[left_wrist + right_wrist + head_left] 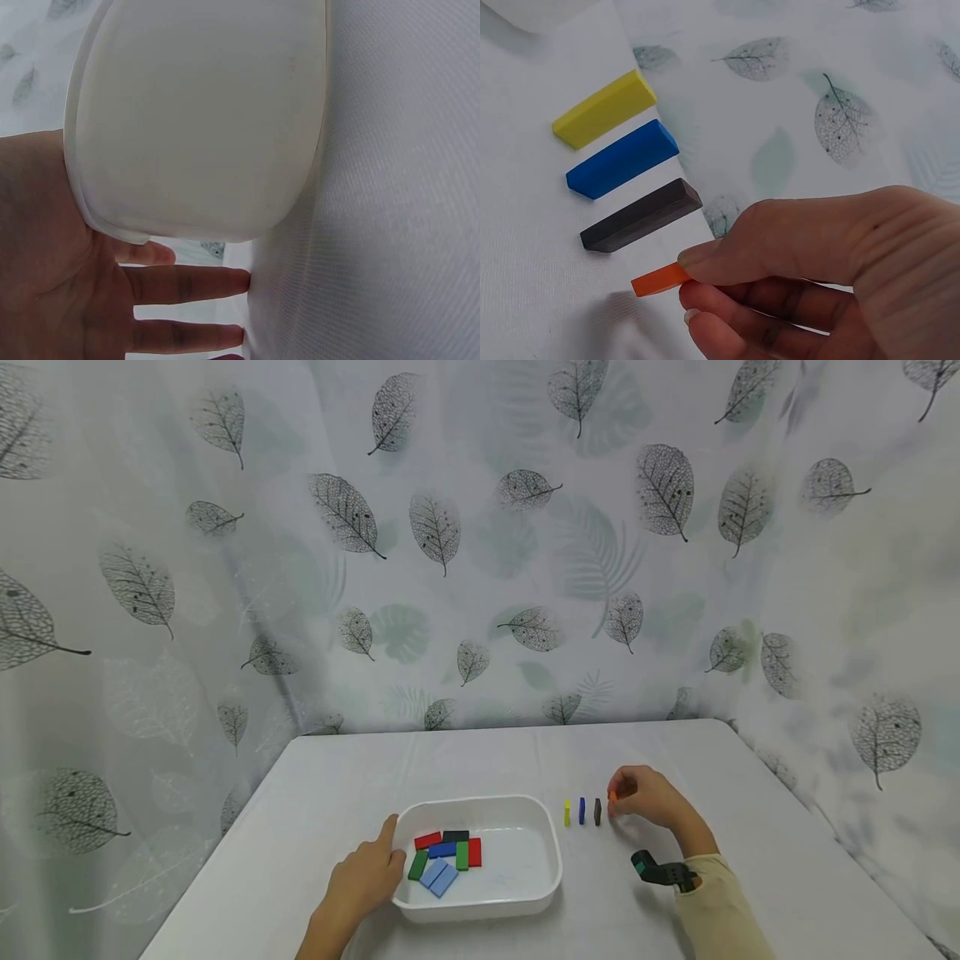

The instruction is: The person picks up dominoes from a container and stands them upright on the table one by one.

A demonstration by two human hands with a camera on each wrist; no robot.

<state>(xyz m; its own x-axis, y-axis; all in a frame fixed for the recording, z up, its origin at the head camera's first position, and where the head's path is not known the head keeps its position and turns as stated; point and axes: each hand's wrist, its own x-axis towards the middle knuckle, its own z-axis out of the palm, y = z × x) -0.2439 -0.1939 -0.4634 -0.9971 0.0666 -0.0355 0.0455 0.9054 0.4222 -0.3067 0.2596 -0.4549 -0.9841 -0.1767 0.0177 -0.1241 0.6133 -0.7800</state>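
Observation:
My right hand [651, 797] pinches an orange domino block [660, 280] between thumb and fingers, at the right end of a row. Beside it stand a dark grey-brown block [641, 216], a blue block [622, 159] and a yellow block [604, 109], upright and spaced apart. At the left end of a white plastic tub [517, 910], my left hand [363, 877] rests against the rim. In the left wrist view its fingers [187, 284] are straight, outside the tub wall, with tips at the tablecloth. Whether the orange block touches the table is unclear.
Inside the tub, on its left side, lie several flat blocks: red [475, 852], black [455, 836], dark blue [442, 850], green [418, 865] and light blue [444, 882]. A white cloth [465, 764] covers the table. Leaf-patterned curtains [480, 568] hang behind and at both sides.

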